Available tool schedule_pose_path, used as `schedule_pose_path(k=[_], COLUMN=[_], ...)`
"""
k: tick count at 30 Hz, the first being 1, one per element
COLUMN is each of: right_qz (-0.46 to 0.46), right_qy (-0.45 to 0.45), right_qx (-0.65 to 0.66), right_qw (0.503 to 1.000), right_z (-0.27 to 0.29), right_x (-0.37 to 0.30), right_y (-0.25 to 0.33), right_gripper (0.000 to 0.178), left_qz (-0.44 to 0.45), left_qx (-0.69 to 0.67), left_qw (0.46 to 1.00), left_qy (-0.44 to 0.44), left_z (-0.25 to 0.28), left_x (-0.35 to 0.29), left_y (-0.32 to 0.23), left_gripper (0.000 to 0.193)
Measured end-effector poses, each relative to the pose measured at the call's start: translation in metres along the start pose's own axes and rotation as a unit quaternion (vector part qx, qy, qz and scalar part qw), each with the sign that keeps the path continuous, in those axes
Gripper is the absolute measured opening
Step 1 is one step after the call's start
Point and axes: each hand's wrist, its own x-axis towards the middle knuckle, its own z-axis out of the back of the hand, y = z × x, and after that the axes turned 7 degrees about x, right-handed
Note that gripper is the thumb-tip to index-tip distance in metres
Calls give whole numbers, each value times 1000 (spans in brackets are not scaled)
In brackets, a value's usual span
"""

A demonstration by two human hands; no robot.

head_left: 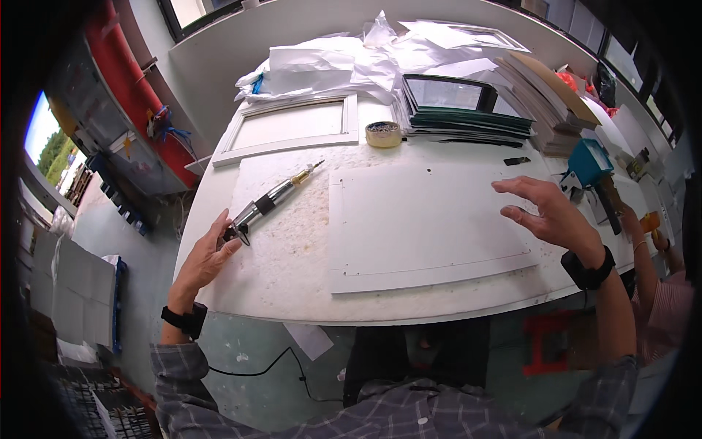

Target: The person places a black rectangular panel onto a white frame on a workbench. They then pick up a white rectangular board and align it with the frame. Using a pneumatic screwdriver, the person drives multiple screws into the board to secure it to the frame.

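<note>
An electric screwdriver [272,201], silver with a black band and a brass-coloured collar, lies slanting on the worktable, its bit pointing away to the right. My left hand [208,256] is at its rear end, thumb and fingers apart on either side of it; whether they touch it is hard to tell. A flat white panel [424,219] with small holes and dark dots along its edges lies in front of me. Over its right edge hovers my right hand [545,212], fingers spread and nothing in them.
Behind the panel are a white frame [344,139], a tape roll [384,134] and a stack of dark-edged panes [468,124]. White wrapping sheets [314,69] and brown boards [548,95] lie farther back. At right stand a teal tool [589,162] and another person's hand [630,222].
</note>
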Motion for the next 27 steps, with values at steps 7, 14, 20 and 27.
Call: schedule_pose_path(k=[7,14,20,27], right_qz=[93,263,276,240], right_qy=[94,-7,-128,-253], right_qx=[-17,-12,169,366], right_qw=[991,965,938,863], right_z=[-54,-162,-211,-225], right_x=[122,209,232,239], right_y=[81,136,220,266], right_gripper=[44,91,87,33], left_qz=[-40,-172,-294,-356], left_qx=[162,396,535,540], left_qw=[978,858,739,623], left_qy=[-124,-278,-286,-439], left_z=[-6,67,143,216], left_x=[-17,-30,-49,-85], left_y=[25,-56,-114,-124], left_gripper=[40,34,36,48])
